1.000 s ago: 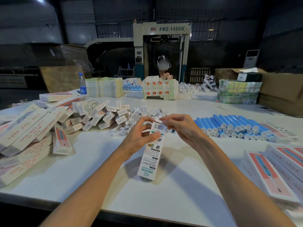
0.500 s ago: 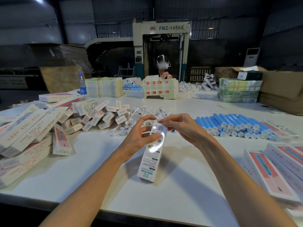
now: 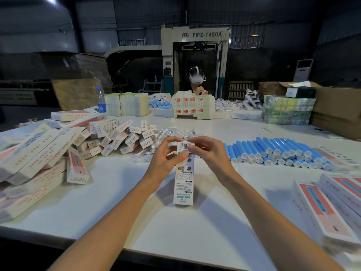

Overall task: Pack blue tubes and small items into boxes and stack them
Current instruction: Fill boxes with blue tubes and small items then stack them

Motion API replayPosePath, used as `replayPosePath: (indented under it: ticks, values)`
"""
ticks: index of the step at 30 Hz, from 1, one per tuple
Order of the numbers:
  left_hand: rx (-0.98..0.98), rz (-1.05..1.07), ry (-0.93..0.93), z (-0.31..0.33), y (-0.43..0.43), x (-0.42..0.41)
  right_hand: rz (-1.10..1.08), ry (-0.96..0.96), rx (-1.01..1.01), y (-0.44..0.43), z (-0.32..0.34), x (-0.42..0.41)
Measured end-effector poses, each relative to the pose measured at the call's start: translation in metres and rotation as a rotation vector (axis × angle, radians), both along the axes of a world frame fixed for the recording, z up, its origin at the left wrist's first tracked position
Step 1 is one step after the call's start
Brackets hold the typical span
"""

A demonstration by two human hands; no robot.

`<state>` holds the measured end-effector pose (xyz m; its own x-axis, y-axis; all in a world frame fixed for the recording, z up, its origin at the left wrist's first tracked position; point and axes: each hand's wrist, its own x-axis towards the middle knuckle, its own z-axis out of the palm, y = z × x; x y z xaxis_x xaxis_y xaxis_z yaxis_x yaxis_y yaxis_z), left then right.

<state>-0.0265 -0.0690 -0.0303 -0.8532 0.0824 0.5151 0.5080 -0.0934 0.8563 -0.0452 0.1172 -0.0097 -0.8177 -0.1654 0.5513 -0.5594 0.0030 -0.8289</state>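
A long white box (image 3: 184,178) with blue print stands tilted on the white table (image 3: 175,231), its bottom end on the tabletop. My left hand (image 3: 166,159) grips its upper part from the left, thumb on the front face. My right hand (image 3: 209,153) pinches the barcode flap at its top end. A row of blue tubes (image 3: 277,151) with white caps lies to the right. Small clear-wrapped items (image 3: 172,133) are heaped just behind my hands.
Small white boxes (image 3: 121,137) are piled left of centre, with long packed boxes (image 3: 35,153) stacked at far left and more (image 3: 332,204) at near right. A person (image 3: 197,79) works across the table behind flat cartons (image 3: 193,106). A water bottle (image 3: 101,100) stands back left.
The box has swung from leaning left to nearly straight towards me. My fingers have closed in on its top flap, which now shows the barcode face.
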Motion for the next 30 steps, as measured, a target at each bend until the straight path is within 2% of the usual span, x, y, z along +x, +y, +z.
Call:
replayPosePath:
  ticks: [12,17,20,23,26,30]
  values:
    - [0.034,-0.005,-0.016,-0.004,0.001,0.0,-0.085,-0.031,0.018,-0.007,-0.006,0.001]
    - [0.157,-0.029,-0.087,-0.003,0.005,-0.003,0.108,-0.299,-0.085,-0.012,0.004,0.016]
    - [0.231,-0.065,-0.131,0.002,0.007,-0.003,0.233,-0.498,0.006,-0.009,0.012,0.035]
    - [0.294,-0.144,-0.153,0.003,0.005,-0.004,0.301,-0.558,0.057,0.003,0.008,0.052]
    - [0.233,-0.195,-0.156,0.002,0.008,-0.004,0.239,-0.549,0.075,0.02,0.005,0.071]
    - [-0.006,-0.206,-0.136,-0.008,0.018,-0.003,-0.166,-0.371,0.369,0.047,0.016,0.104]
